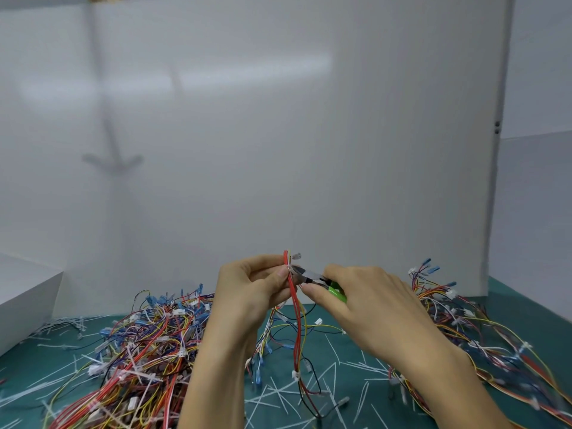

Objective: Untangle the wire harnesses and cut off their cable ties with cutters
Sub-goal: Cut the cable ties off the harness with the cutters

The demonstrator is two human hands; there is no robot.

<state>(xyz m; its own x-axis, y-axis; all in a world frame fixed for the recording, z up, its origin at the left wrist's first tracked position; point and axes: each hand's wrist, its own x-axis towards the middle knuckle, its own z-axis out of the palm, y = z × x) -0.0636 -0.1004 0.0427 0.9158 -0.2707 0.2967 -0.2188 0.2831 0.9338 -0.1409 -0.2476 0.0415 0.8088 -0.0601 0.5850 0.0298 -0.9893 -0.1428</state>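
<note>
Though cut ties point(349, 364) litter the mat point(507, 305), big tangles point(148, 345) remain; left hand point(247, 292) pinches a harness point(296, 317), right hand point(371, 305) grips cutters point(312, 278).

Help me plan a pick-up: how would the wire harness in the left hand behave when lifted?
Probably floppy: the wire harness hangs limp below the left hand. Likely light, since a fingertip pinch carries it. It may snag, because its lower end trails among other wires on the green mat.
</note>
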